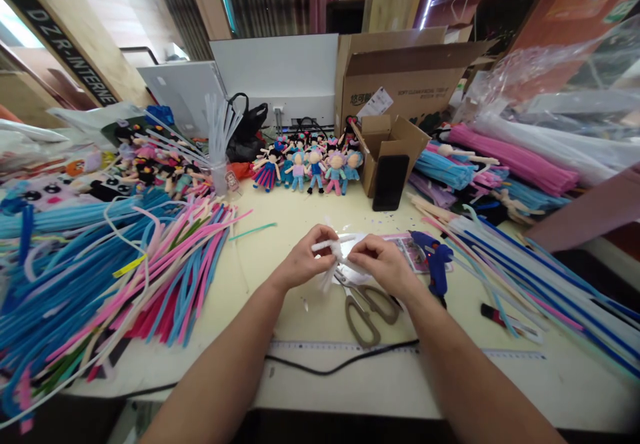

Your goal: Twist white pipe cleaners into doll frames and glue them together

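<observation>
Sitting under all the craft clutter is a pale cream counter [300, 217], smooth and matte, backed by white panels, wooden beams and a dim shop interior.

Both hands meet at the middle. The left hand [303, 259] and right hand [383, 264] are each pinched shut on one white pipe cleaner bundle [334, 254], fuzzy and bent, held just above the counter with loose ends hanging down between the hands.

Right below it lies one pair of scissors [367, 304] with grey-brown looped handles, blades partly hidden under the right hand. Just beside that hand stands one blue glue gun [434, 257], hard shiny plastic, its black cord [345, 363] snaking along the front edge over a clear ruler [310, 347].

On the left there's a huge heap of chenille stems [100, 284], mostly blue and pink, way too many to count. More long stems [540, 277] fan out on the right.

At the back a row of little dolls [310, 164] in bright dresses stands bunched together, roughly seven up front. Next to them sit two open cardboard boxes: a small box [395, 139] with one black phone [390, 183] leaning on it, and a big box [400, 71] behind.
</observation>
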Demonstrator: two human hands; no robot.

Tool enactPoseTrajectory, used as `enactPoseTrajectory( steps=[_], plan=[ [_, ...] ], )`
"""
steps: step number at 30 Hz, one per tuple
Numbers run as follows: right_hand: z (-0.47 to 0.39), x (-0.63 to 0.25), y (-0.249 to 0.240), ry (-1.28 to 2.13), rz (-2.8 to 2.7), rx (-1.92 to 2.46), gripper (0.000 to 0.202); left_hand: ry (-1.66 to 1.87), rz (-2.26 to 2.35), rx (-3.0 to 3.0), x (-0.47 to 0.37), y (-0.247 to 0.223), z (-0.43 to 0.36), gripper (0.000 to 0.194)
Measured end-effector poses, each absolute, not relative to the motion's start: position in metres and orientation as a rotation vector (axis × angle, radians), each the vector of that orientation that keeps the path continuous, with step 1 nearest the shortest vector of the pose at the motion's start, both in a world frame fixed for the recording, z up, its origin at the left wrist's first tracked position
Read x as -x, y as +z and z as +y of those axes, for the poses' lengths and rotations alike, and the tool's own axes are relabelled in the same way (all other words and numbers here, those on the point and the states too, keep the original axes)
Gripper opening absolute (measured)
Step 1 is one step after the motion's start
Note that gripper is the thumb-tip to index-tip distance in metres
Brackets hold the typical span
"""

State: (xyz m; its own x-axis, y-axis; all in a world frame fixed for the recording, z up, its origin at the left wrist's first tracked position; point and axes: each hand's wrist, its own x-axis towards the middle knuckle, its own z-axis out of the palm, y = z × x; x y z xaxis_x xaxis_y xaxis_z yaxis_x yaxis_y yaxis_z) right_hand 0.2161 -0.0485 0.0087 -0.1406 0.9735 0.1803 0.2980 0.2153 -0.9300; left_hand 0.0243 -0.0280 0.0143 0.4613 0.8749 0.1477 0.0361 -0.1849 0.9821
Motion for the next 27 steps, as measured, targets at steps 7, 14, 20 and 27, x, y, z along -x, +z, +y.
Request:
enactPoseTrajectory(
  steps=[7, 14, 20, 27],
  plan=[
    [-0.051, -0.211, 0.011, 1.661, -1.150, 1.047, 0.026, 0.984, 0.683, -1.255, -0.029, 0.011, -0.031, 0.036],
    [-0.052, -0.189, -0.003, 1.935, -0.796, 0.841, 0.030, 1.098, 0.642, -1.064, -0.033, 0.008, -0.030, 0.039],
    [-0.053, -0.183, -0.007, 2.050, -0.622, 0.813, 0.035, 1.210, 0.755, -1.100, -0.036, 0.004, -0.028, 0.037],
    [-0.054, -0.179, -0.008, 1.998, -0.613, 0.874, 0.035, 1.291, 0.864, -1.159, -0.042, 0.009, -0.031, 0.032]
  ],
)
